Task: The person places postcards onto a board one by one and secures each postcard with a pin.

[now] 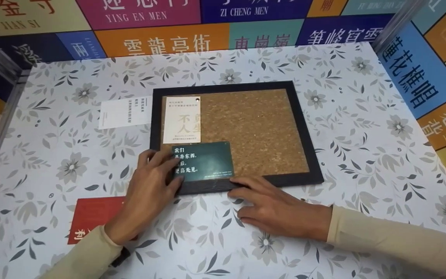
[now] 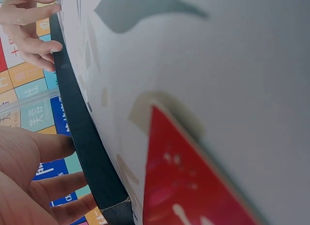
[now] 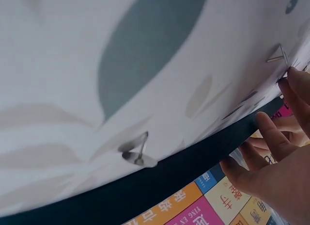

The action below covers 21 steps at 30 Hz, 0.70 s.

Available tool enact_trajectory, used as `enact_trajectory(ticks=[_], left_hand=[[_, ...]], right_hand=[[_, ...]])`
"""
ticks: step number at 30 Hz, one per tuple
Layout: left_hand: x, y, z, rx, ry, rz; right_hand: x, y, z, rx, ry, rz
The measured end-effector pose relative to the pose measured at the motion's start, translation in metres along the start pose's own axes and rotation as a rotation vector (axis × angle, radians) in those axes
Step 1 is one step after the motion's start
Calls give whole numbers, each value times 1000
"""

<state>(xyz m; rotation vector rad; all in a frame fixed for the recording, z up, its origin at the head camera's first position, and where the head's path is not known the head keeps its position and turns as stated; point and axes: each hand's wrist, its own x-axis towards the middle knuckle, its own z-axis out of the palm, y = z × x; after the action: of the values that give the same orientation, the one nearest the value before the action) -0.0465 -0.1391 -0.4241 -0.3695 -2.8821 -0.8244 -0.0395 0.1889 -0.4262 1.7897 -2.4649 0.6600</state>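
Note:
A dark green card (image 1: 207,161) with white characters lies at the lower left of a black-framed cork board (image 1: 258,131). My left hand (image 1: 151,180) rests at this card's left end, fingers over its edge and thumb by its lower corner, beside the frame's front strip. At the lower right corner of the same card, my right hand (image 1: 269,205) touches with the index fingertip, its other fingers at the frame's front edge. Above the green card, a cream card (image 1: 181,124) lies on the cork with a dark round tack at its top corner.
A red card (image 1: 93,217) lies partly behind my left forearm. Left of the board is a white printed card (image 1: 124,112). In the right wrist view, a metal thumbtack (image 3: 140,156) lies on the tabletop. Colourful lettered panels (image 1: 168,40) stand around the table's edges.

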Motion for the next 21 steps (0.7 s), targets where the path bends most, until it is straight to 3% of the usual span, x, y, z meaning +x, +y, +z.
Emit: enact_trajectory(ticks=[9, 21], left_hand=[[1, 0, 0, 2, 0, 3], [1, -1, 0, 9, 12, 12]], right_hand=[[7, 1, -2, 134, 51, 46], [13, 11, -9, 316, 70, 197]])
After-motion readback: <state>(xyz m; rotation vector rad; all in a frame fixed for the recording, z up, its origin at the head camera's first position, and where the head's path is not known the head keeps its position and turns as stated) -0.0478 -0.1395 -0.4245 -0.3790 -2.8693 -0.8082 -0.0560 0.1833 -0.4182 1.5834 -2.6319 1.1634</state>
